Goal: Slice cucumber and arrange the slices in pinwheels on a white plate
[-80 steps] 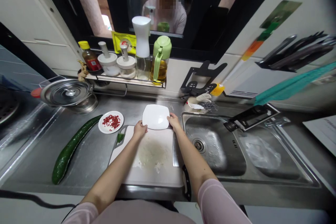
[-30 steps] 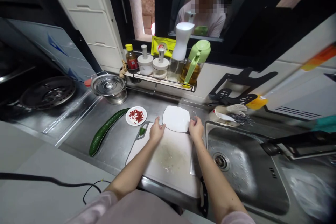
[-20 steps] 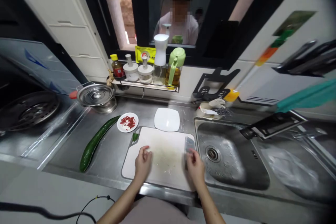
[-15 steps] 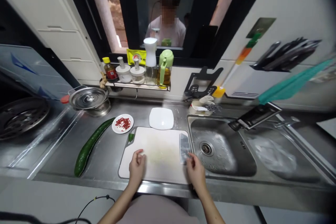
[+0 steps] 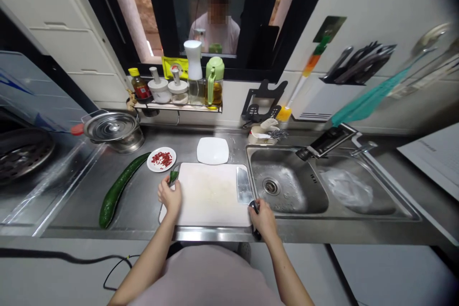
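Note:
A white cutting board (image 5: pixel 208 208) lies on the steel counter in front of me. My left hand (image 5: pixel 169 197) is at its left edge, fingers curled around the rim just below the handle hole, through which dark green shows. A kitchen knife (image 5: pixel 244 185) rests along the board's right side, its blade pointing away from me and its black handle toward the front edge. My right hand (image 5: pixel 264 220) is closed at that handle, partly covering it. Beyond the board are a white square plate (image 5: pixel 213 150) and a small round plate (image 5: pixel 152 166) of chopped red pieces. A long green cucumber (image 5: pixel 120 186) lies to the left.
A double sink (image 5: pixel 290 208) with a black faucet (image 5: pixel 322 143) is on the right, a plastic bag (image 5: pixel 346 189) in its far basin. A lidded steel pot (image 5: pixel 125 141) stands back left. Seasoning bottles line a wall shelf (image 5: pixel 168 106); a knife holder (image 5: pixel 332 98) hangs right.
My left hand has moved left from over the board to its left edge. My right hand has come to the knife handle, which now shows beside the fingers. The view has shifted slightly.

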{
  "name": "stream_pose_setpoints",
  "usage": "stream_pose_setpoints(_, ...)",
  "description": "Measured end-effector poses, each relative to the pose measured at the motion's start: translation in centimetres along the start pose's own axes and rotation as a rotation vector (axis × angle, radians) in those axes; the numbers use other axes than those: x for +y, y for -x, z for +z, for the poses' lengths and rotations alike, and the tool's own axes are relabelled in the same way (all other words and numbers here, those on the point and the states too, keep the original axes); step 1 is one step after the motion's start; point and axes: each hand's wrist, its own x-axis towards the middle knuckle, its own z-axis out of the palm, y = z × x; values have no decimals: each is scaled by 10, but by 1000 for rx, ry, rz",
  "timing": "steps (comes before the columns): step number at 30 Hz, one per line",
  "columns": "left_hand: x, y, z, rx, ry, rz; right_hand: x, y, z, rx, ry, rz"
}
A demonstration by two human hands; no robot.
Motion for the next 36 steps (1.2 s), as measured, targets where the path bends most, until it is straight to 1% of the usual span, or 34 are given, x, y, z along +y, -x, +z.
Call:
stream_pose_setpoints(3, -1, -12, 1, -5, -119, -74, -2, 0, -1, -36, 28, 8)
stream_pose_setpoints(7, -2, -23, 5, -35, -217, -98, -4, -2, 1, -61, 44, 35)
stream_pose_setpoints(11, -1, -30, 8, -69, -247, -80, -4, -5, 3, -99, 59, 59)
stream_pose_setpoints(18, -1, -35, 13, -112, -284, -30, -8, -8, 3, -102, 85, 70)
stream_pose_setpoints(24, 2, -36, 10, -96, -292, 58, -7, -9, 2, -68, 80, 60)
stream_pose_setpoints(27, 7, -30, 6, -96, -207, 127, -8, -11, 2, -62, 30, 62)
stream_pose_setpoints(29, 10, -23, 3, -137, -97, 175, -9, -13, 2, -65, -28, 62)
stream_pose_setpoints(31, 10, -12, 2, -230, 58, 208, -10, -14, 3, -70, -80, 37)
stream_pose_setpoints(33, 7, 1, 4, -340, 257, 221, -12, -15, 3, -77, -110, -20)
stream_pose_setpoints(36, -2, 22, 8, -442, 542, 212, -17, -12, 2, -120, -117, -91)
